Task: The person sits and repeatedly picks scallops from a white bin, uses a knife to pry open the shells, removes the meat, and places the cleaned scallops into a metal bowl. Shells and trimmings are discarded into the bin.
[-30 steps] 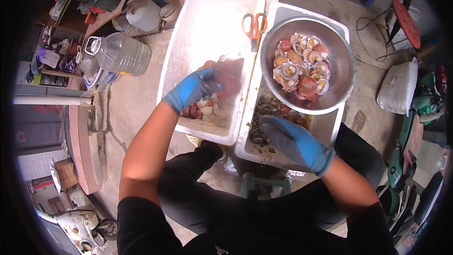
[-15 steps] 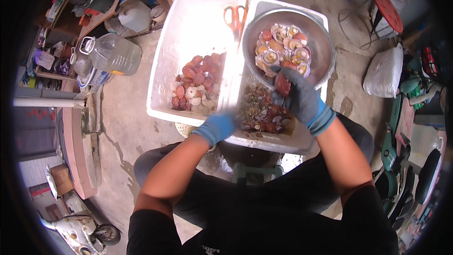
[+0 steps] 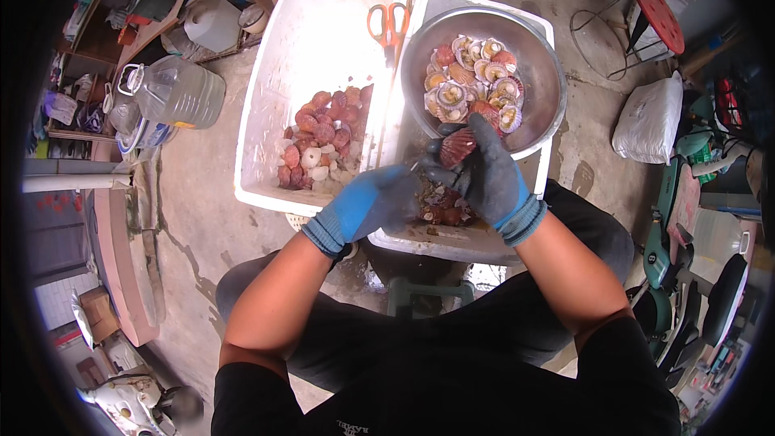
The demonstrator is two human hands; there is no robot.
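Observation:
A reddish ribbed scallop (image 3: 458, 148) is pinched in the gloved fingers of my right hand (image 3: 494, 173), just over the near rim of a steel bowl (image 3: 549, 105). My left hand (image 3: 378, 200), in a blue and dark glove, is closed and partly blurred close by on the left. A thin pale tip shows at its fingers, too small to name. Inside the bowl lie several opened scallops (image 3: 488, 73) with their flesh showing. Below my hands, dark shell waste (image 3: 440, 214) lies in a white foam box (image 3: 508, 252), partly hidden by the gloves.
Left of the bowl, a larger white foam box (image 3: 249, 141) holds whole scallops (image 3: 323, 125) and ice-like lumps. Orange-handled scissors (image 3: 389, 28) rest at its right wall. A big clear jug (image 3: 182, 93) stands on the floor at left, a white sack (image 3: 648, 125) at right.
My left hand has moved up and right toward the scallop. My right hand has shifted slightly left, and its scallop is now turned with the ribbed face showing. The whole view has shifted a little.

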